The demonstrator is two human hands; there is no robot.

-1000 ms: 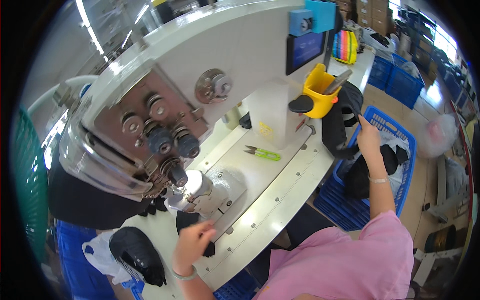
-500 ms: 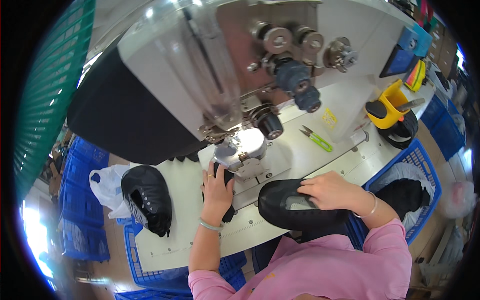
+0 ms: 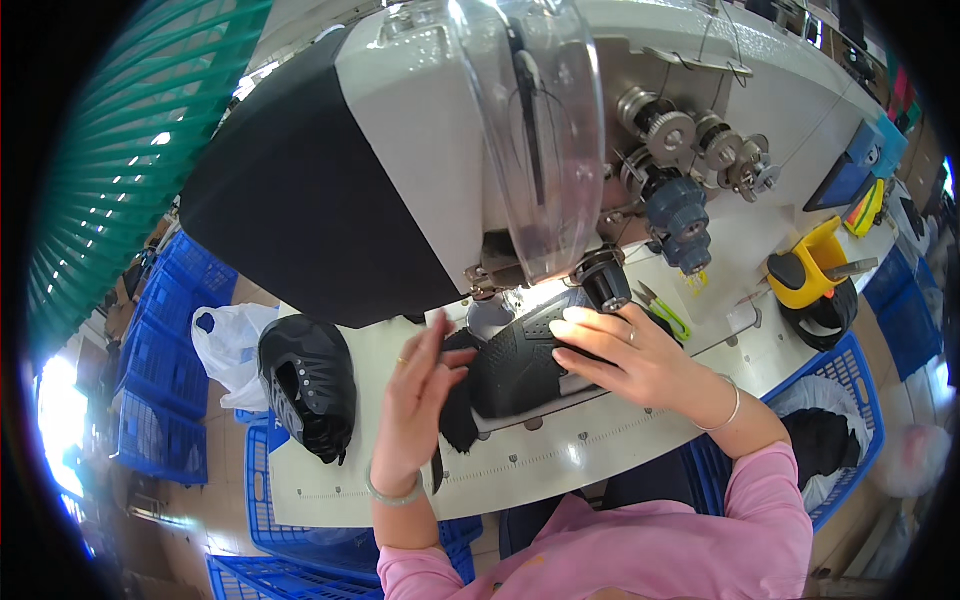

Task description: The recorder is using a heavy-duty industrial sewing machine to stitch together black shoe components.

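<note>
A black shoe upper (image 3: 515, 365) with a dotted, textured surface lies on the white table, its far edge below the sewing machine's head. My right hand (image 3: 635, 360) rests over its right part with fingers stretched and apart; the thumb is hidden. To the left, my left hand (image 3: 412, 400) is raised with its fingers extended and nothing in them. Just right of that hand is a dark piece of material (image 3: 458, 415), partly overlapped by the upper. Another black shoe upper (image 3: 308, 385), bunched at its near end, stands farther left.
The sewing machine (image 3: 420, 110) fills the far side, with thread dials on its right. Green-handled snips (image 3: 668, 315) lie behind my right hand. A yellow holder (image 3: 808, 270) stands at right. Blue baskets (image 3: 850, 400) flank the table; a white plastic bag (image 3: 232, 355) sits at left.
My right hand has brought the shoe upper left and away from me, to the machine head. My left hand has lifted off the dark piece. The whole view has shifted slightly.
</note>
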